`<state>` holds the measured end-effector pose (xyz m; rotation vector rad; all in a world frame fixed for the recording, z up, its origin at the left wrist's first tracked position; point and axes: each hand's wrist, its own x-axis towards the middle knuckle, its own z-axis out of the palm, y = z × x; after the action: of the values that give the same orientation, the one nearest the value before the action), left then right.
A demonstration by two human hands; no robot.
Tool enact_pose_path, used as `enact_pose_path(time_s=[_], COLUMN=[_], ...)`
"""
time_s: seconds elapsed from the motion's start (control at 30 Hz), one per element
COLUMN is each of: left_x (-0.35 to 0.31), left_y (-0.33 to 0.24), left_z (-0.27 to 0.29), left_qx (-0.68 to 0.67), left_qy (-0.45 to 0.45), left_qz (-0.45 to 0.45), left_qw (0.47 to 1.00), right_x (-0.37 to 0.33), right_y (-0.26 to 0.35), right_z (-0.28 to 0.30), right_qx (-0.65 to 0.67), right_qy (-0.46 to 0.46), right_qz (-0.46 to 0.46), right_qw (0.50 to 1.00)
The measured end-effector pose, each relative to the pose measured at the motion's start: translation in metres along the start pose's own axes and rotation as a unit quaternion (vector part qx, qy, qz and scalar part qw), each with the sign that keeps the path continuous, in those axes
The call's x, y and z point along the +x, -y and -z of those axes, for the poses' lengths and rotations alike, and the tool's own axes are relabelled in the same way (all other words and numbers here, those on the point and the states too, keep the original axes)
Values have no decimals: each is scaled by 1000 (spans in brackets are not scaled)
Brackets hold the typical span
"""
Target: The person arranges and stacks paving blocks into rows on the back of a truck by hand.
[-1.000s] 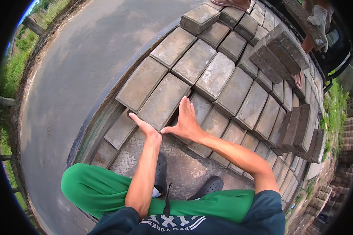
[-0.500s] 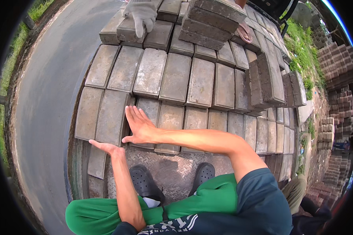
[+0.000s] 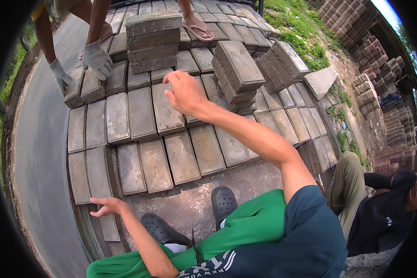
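Hands empty — right hand (image 3: 184,92) above paving blocks (image 3: 164,111); left hand (image 3: 105,206) low.

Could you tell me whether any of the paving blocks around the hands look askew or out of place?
Yes. The stack of blocks right of the raised right hand leans, its top block tilted. Further right, a row of blocks stands slanted on edge. The laid blocks near the left hand lie flat and even.

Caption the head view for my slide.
Right hand hovers above laid paving blocks; left hand rests at their edge.
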<state>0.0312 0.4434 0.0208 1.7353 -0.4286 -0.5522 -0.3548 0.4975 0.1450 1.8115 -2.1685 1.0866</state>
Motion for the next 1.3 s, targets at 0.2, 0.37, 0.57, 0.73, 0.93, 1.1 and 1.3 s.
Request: enact_pose_path(time_s=[0.2,0.37,0.57,0.73,0.93,1.1,1.3], left_x=[-103,-205,-342,-454,-544,-561,-550], left_y=[-45,-66,-121,-148,-155,-173,-151], left_z=[-24,-58,-153,-263,-279,-280,-283], left_qx=[-38,-63,32,244,431,550,490], left_qy=[267,603,736,667,588,571,568], left_qz=[-308,-122,-227,-366,-404,-422,-422], left_qw=[912,786,637,601,552,440,509], right_x=[28,11,-18,-36,-41,-35,-37], right_y=[-102,-188,-123,-104,-118,-118,-117], right_z=[142,159,139,125,122,124,125], right_qx=[-300,-150,-169,-160,-173,-169,-151], right_qy=[64,129,54,35,19,-3,-2], right_qz=[-370,-506,-521,-499,-492,-483,-485], right_qw=[877,840,835,851,853,859,862])
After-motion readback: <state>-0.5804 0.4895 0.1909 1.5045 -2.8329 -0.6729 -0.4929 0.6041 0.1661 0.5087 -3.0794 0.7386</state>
